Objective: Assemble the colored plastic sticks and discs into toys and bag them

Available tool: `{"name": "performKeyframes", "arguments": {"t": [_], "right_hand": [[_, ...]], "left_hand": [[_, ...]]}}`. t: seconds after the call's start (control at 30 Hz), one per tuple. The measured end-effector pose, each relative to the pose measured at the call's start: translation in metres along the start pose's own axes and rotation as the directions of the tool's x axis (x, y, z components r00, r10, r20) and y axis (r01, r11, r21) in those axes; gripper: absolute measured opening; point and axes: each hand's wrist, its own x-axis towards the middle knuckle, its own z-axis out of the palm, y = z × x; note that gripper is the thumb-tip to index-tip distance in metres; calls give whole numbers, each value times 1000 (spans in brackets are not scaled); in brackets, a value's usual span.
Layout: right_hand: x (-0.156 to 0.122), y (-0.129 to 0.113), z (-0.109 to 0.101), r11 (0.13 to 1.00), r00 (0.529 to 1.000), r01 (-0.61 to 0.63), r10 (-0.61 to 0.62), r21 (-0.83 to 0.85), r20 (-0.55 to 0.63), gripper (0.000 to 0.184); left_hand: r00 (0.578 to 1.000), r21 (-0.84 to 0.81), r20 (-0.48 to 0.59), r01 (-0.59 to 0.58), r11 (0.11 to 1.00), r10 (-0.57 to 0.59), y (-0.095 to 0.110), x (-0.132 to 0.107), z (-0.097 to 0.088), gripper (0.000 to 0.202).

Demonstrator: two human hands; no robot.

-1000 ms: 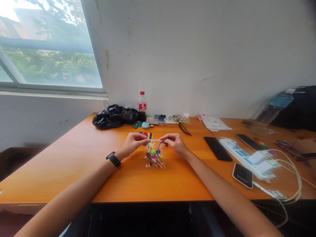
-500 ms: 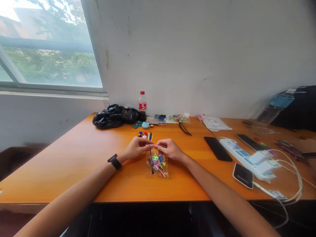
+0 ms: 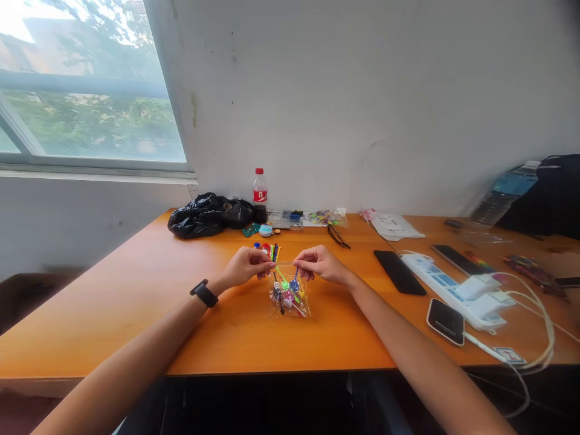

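A clear plastic bag (image 3: 290, 296) with small colourful pieces inside is held over the front part of the table. My left hand (image 3: 251, 264) pinches its upper left corner between thumb and fingers. At the upper right corner, my right hand (image 3: 319, 264) has a like pinch. Green, blue, dark, pink and white pieces show through the plastic; their exact kind is too small to tell. Just behind the bag lie several thin coloured sticks (image 3: 275, 251) beside small blue-topped and red-topped items, partly hidden by my left hand.
Along the wall are a black plastic bag (image 3: 206, 215), a cola bottle (image 3: 260, 196), a white round container (image 3: 265, 231) and folded glasses (image 3: 338, 236). To the right lie a black phone (image 3: 399, 272), a power strip (image 3: 446, 287) with cables and a charging device (image 3: 446, 321).
My hands have moved apart from the middle of the bag's top edge to its two corners. The top edge is now stretched between them, and the bag has risen slightly.
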Motion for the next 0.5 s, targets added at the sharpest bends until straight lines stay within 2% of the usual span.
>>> {"name": "performKeyframes", "arguments": {"t": [0.1,0.3,0.5], "right_hand": [[-1,1,-2,1000,1000,11,-11,2,20,47],[-1,5,-4,1000,998,-21,20,20,61,48],[-4,1,-4,1000,995,-23,22,19,93,48]], "left_hand": [[1000,6,15,-15,1000,15,2,-1,-2,45],[999,25,24,30,999,-31,-3,-3,-3,46],[997,-22,77,25,999,-24,0,-6,-3,43]]}}
